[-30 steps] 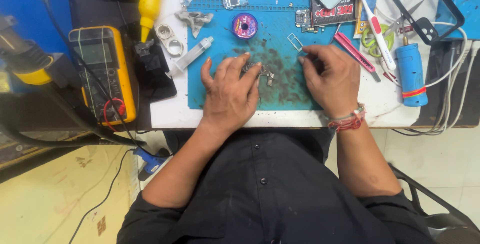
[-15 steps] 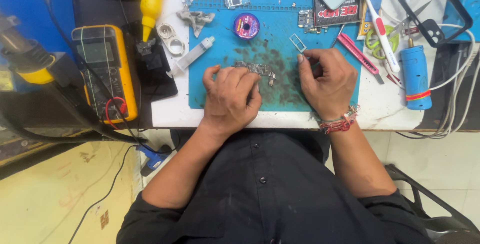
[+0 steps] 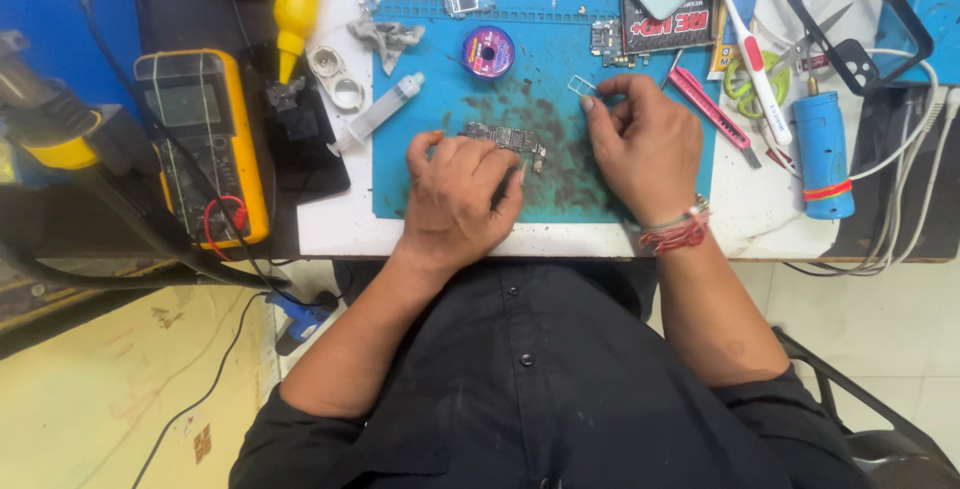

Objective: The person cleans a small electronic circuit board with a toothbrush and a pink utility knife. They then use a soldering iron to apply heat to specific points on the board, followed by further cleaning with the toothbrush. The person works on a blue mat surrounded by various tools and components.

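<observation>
- A person in a dark buttoned shirt (image 3: pixel 520 389) is filling the lower half of the frame, forearms reaching up onto a white bench (image 3: pixel 750 219).
- The left hand (image 3: pixel 460 199) is lying knuckles-up on a blue work mat (image 3: pixel 450 119) at centre frame, its fingers curled together, the fingertips touching the near edge of a small bare circuit board (image 3: pixel 500 137); whether this grip is actually pinching the board I cannot tell.
- The circuit board is lying flat on the mat at centre frame, between the two hands, amid dark smudges.
- The right hand (image 3: pixel 645 149), a red thread band (image 3: pixel 675 234) on its wrist, is resting right of centre, fingers folded in, forefinger and thumb pressed together near a thin metal tray frame (image 3: pixel 580 84); what this grip is holding is too small to tell.
- Farther up the mat, a purple spool (image 3: pixel 488 52) is sitting well apart from the board.
- A syringe (image 3: pixel 380 111) is lying tilted across the mat's left edge.
- At the left of the frame, a yellow multimeter (image 3: pixel 200 139) is resting on a dark surface.
- At the right, a blue cylinder (image 3: pixel 822 154) and a toothbrush (image 3: pixel 750 49) are lying on the bench.
</observation>
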